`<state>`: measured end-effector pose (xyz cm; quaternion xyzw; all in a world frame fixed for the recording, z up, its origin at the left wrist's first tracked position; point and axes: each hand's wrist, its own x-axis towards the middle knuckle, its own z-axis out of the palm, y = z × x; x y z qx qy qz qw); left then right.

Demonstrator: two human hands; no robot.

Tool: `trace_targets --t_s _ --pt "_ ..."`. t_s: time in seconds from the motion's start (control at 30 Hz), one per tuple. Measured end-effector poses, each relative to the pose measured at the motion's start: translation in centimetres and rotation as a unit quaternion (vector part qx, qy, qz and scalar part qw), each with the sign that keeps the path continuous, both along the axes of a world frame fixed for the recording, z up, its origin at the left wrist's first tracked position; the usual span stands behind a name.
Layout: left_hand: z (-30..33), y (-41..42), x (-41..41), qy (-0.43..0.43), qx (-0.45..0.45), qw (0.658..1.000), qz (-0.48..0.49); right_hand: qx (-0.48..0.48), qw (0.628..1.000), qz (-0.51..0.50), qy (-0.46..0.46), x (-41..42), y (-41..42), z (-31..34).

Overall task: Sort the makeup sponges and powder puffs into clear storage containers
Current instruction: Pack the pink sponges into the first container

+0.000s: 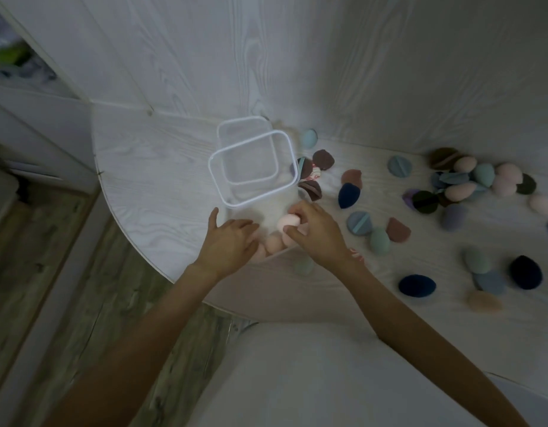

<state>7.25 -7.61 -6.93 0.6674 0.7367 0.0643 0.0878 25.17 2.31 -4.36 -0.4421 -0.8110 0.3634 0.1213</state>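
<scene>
Head view of a sorting step. The right hand (315,235) pinches a pale pink, rounded makeup sponge (288,222) between thumb and curled fingertips, holding it over the mouth of a near clear container (272,241); the container's walls are blurred, so its exact outline cannot be told. Directly beneath the pinch lie several more pink sponges (274,243), which suggests this container is reserved for that colour. The left hand (232,238) rests on the container's left side, fingers extended and relaxed, apparently steadying it against tipping. Beyond the grip stand two taller clear containers (254,167) with rounded-square white rims, one behind the other; dark and patterned puffs show at their right side, though whether inside or behind cannot be told. To the right of the grip, unsorted pieces are scattered on the white wood-grain table (149,180): flat blue-grey powder puffs with a strap (359,222), a dark blue teardrop sponge (348,195), and a mixed heap (470,183) farther right. The sponges look soft, matte and compressible.
</scene>
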Motion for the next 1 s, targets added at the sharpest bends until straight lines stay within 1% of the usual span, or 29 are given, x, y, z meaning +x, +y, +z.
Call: trace_targets --t_s 0.1,0.2,0.33,0.4,0.5,0.6,0.67,0.9,1.0 --pt "-0.3 -0.7 0.6 0.01 0.002 1.0 -0.013 0.023 0.999 0.029 -0.039 -2.0 0.3 -0.7" --pt "0.0 -1.0 0.8 -0.011 -0.015 1.0 -0.002 0.032 0.994 0.05 -0.089 -3.7 0.6 -1.2" --pt "0.2 -1.4 0.9 -0.018 -0.038 0.999 -0.002 0.032 0.987 0.081 -0.132 -4.8 0.8 -1.6" --pt "-0.3 -1.6 1.0 -0.016 -0.027 0.999 -0.011 0.027 0.984 0.097 -0.147 -5.1 0.6 -1.7" --pt "-0.9 -1.6 1.0 -0.009 -0.011 1.0 -0.014 0.01 0.984 0.102 -0.147 -5.2 0.4 -2.0" --pt "-0.9 -1.3 1.2 -0.02 -0.038 0.999 -0.02 -0.002 0.987 0.091 -0.13 -5.0 0.4 -2.0" --pt "-0.9 -1.2 1.3 -0.032 -0.036 0.999 -0.02 -0.003 0.988 0.091 -0.125 -4.9 0.2 -2.2" --pt "-0.8 -1.7 1.0 -0.027 0.02 0.999 -0.018 0.012 0.986 0.094 -0.134 -4.9 0.3 -2.0" --pt "-0.8 -1.8 1.0 -0.043 0.052 0.998 -0.002 0.016 0.987 0.09 -0.13 -4.9 0.4 -2.0"
